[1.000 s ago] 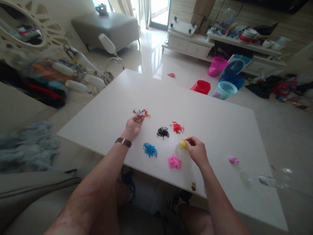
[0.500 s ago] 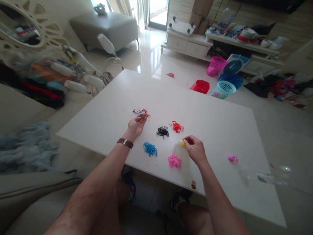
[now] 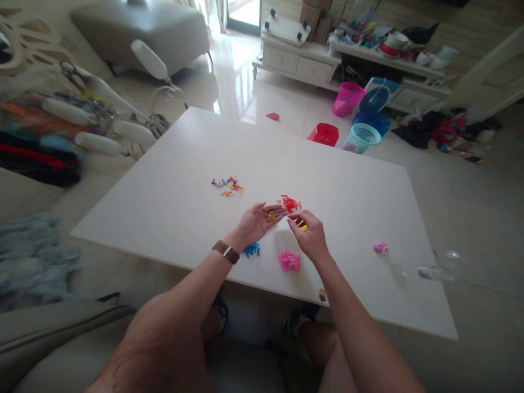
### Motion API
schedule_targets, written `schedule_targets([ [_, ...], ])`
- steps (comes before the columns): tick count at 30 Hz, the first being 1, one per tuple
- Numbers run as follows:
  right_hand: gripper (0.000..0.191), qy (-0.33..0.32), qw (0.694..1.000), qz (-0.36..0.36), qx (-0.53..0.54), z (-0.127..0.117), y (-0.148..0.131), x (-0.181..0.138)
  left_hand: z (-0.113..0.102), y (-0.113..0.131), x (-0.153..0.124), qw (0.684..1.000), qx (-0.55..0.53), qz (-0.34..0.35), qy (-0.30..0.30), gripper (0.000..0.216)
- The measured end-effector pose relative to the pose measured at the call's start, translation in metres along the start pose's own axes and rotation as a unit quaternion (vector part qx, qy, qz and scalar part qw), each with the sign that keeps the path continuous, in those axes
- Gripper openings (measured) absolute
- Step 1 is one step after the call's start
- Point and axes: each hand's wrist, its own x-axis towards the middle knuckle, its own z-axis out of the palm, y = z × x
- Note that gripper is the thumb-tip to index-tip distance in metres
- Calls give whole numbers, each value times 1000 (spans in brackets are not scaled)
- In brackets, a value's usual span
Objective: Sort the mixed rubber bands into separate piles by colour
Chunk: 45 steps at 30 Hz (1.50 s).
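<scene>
My left hand (image 3: 256, 222) is palm up over the table, fingers stretched out, with small yellow-orange rubber bands (image 3: 272, 216) lying on them. Close to its fingertips, my right hand (image 3: 310, 232) has thumb and forefinger pinched; what they hold is too small to make out. Yellow bands (image 3: 303, 225) show behind the right hand's fingers. Just beyond the hands lies a red pile of bands (image 3: 291, 204). Blue bands (image 3: 252, 250) are partly covered by my left wrist, and a pink pile (image 3: 289, 260) sits nearer me. The black pile is hidden behind my left hand.
A mixed-colour group of bands (image 3: 230, 185) lies farther left on the white table (image 3: 164, 180). To the right are a pink-purple egg-shaped object (image 3: 380, 249) and a clear item (image 3: 429, 272). A small figure (image 3: 322, 295) sits at the near edge. Baskets (image 3: 362, 137) stand beyond.
My left hand has moved right and nearer, from the mixed bands to beside my right hand. The right hand has lifted slightly left, off the yellow pile. The view has shifted.
</scene>
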Motion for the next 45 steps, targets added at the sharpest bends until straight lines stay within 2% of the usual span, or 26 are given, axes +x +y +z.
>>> schedule_targets([
  [7, 17, -16, 1000, -6, -18, 11, 4, 4, 1, -12, -3, 999, 19, -33, -18, 28],
  [13, 13, -33, 999, -5, -10, 19, 2, 7, -1, -10, -3, 999, 37, -39, 8, 25],
  [23, 11, 28, 999, 27, -9, 25, -9, 11, 2, -6, -7, 999, 23, -32, 24, 23],
  [26, 14, 78, 995, 51, -24, 25, -6, 11, -1, 2, -8, 998, 20, -9, 61, 22],
  [28, 15, 98, 992, 70, -32, 27, 0, 12, -5, 11, -7, 992, 10, 34, 120, 23],
  [30, 14, 92, 991, 82, -46, 31, 10, 14, -10, 21, -7, 980, -1, 85, 181, 24],
  [32, 12, 75, 991, 88, -62, 37, 20, 16, -13, 28, -7, 971, -5, 113, 211, 24],
  [38, 8, 52, 991, 76, -95, 56, 33, 24, -12, 31, -5, 976, -10, 82, 204, 23],
  [45, 11, 9, 983, -10, -183, 81, 23, 28, -10, 32, -5, 980, -8, 79, 181, 28],
])
